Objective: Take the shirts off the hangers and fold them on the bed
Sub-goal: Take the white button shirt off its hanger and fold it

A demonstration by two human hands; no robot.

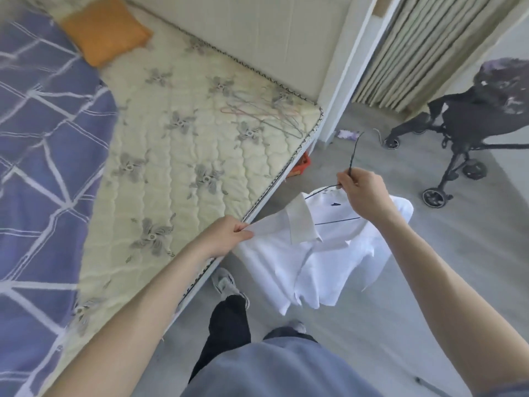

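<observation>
A white collared shirt [317, 262] hangs over the floor beside the bed, draped on a thin dark wire hanger [353, 151]. My right hand [363, 193] grips the hanger at its twisted neck, the hook pointing up and away. My left hand [229, 236] pinches the shirt's fabric by the collar, close to the mattress edge. The bed's cream quilted mattress [183, 156] lies to the left. Several bare wire hangers [266, 113] lie in a loose pile near its far corner.
A blue patterned blanket [37, 156] covers the bed's left side, with an orange pillow [106, 32] at the head. A black stroller [469, 127] stands on the grey floor to the right, before a curtain [423, 50]. My feet are near the bed's edge.
</observation>
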